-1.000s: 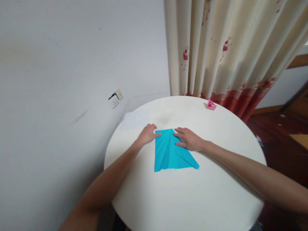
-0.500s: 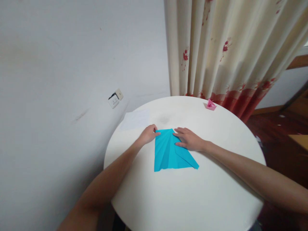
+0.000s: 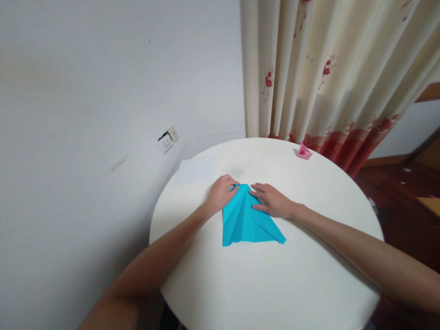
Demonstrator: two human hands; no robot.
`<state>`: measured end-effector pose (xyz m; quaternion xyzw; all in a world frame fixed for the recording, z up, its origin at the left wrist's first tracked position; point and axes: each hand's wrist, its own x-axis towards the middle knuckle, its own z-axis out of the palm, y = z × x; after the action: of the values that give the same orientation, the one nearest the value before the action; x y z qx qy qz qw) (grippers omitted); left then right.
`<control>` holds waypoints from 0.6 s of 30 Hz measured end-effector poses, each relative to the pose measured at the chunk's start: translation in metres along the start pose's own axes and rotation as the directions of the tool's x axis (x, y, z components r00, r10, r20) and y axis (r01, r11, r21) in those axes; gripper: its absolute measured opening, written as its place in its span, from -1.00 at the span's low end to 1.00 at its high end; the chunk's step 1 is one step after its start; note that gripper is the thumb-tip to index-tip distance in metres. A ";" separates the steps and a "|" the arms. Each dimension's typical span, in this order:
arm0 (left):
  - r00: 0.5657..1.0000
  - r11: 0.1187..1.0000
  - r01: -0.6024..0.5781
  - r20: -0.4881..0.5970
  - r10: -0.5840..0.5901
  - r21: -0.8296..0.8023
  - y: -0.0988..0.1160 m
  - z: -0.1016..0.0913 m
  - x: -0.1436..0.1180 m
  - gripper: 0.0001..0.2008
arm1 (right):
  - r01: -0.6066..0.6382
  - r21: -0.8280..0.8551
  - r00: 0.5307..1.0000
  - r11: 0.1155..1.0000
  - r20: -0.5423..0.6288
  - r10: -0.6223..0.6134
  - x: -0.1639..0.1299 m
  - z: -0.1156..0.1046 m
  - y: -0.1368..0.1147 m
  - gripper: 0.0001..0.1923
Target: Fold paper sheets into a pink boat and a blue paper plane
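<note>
A creased sheet of blue paper (image 3: 244, 224) lies on the round white table (image 3: 275, 284). Its right side is folded over in a slanting flap, and several creases fan out from the top. My left hand (image 3: 222, 191) pinches the upper left corner between thumb and fingers and bends it inward toward the top middle. With fingers spread, my right hand (image 3: 270, 199) rests flat on the folded right edge near the top, pressing on the paper.
A folded pink paper piece (image 3: 304, 151) stands at the table's far right edge. White sheets (image 3: 195, 170) lie at the back left. Beyond are a wall with a socket (image 3: 165, 144) and a flowered curtain (image 3: 285, 82).
My left hand has moved right, carrying the paper's upper left corner in toward the top middle. My right hand stays in place on the right flap.
</note>
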<state>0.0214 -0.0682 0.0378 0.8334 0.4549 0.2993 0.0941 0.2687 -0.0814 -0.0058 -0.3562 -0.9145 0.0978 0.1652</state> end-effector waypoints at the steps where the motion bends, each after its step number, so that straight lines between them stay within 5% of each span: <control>1: 0.999 0.999 -0.048 0.022 0.049 -0.003 0.001 0.001 -0.001 -0.84 | 0.002 0.005 1.000 1.000 -0.008 -0.002 0.000 0.001 0.000 -0.28; 5: 0.941 0.964 -0.260 0.240 0.239 0.057 0.002 0.003 -0.005 -0.78 | 0.009 0.019 0.999 1.000 -0.034 -0.009 0.000 0.003 0.002 -0.28; 9: 0.870 0.941 -0.324 0.420 0.258 0.094 0.003 0.002 -0.007 -0.67 | 0.012 0.012 1.000 1.000 -0.022 -0.011 0.001 0.004 0.003 -0.26; 18: 0.856 0.954 -0.292 0.464 0.226 0.075 0.002 0.002 -0.008 -0.63 | 0.004 -0.005 1.000 1.000 -0.014 -0.004 0.001 0.006 0.005 -0.26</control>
<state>0.0208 -0.0756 0.0332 0.9380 0.3244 0.0747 0.0962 0.2686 -0.0776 -0.0123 -0.3555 -0.9142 0.0928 0.1711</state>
